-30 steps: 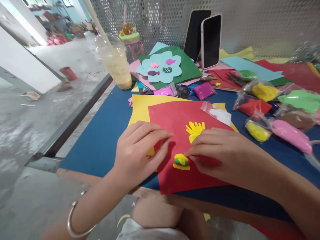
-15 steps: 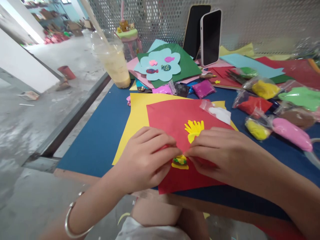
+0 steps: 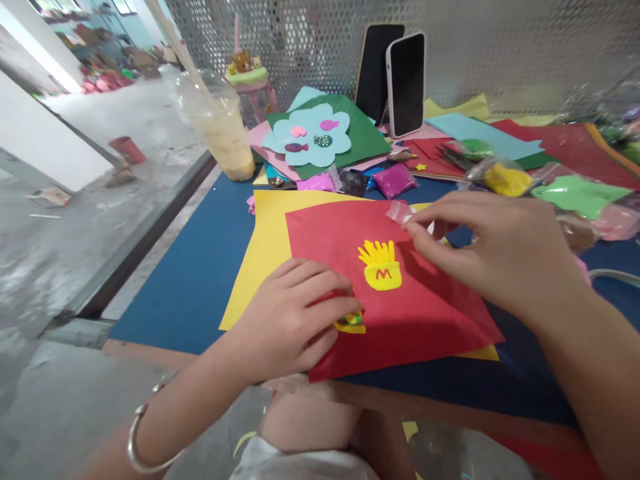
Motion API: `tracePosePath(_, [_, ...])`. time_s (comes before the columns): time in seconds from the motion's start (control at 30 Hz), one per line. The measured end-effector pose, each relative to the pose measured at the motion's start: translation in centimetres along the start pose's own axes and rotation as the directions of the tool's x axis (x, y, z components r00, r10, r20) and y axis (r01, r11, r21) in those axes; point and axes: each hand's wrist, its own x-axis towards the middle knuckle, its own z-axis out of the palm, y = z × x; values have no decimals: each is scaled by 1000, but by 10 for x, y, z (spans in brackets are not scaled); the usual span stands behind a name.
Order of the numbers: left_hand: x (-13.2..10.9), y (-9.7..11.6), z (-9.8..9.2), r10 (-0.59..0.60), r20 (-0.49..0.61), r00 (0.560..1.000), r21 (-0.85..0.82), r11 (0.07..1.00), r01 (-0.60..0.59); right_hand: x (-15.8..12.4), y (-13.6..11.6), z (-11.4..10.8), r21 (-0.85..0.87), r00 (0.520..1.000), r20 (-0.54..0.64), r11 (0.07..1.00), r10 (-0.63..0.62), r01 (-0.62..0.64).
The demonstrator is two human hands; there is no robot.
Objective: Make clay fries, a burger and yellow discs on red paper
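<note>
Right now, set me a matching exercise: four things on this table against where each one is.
Things: 1 fries shape; 2 phone; 3 cup; 4 bag.
Places: A upright before the mesh wall; B on the red sheet; C pinched by the right hand; D left of the flower cutout.
Pairs: 1-B; 2-A; 3-D; 4-C.

bg: perforated metal panel (image 3: 500, 40) | floor (image 3: 75, 220): grey concrete, L | white wall (image 3: 45, 140) | daylight far L
</note>
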Motion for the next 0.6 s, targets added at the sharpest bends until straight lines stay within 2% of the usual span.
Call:
tracePosePath(0.17, [2,-6,-2,-66,-113,991,-23,998,64,5,20,-4,15,994,4,994,112,-112])
tracePosePath(0.3, [4,-10,-4,-113,-171,979,6,993,116,5,14,-1,123,990,-4,983,141,-139])
tracePosePath(0.4, [2,-10,-5,-148,-221,964,25,987,157,2,-3,4,268,997,75,964,-28,8])
tracePosePath(0.47, [0,-10,-3,-158,-226,961,31,985,170,-2,-16,8,304,975,160,948,-153,99])
tracePosePath(0.6, [-3,-10,1,-148,-217,965,30,987,158,-9,-31,14,328,928,275,931,-253,156])
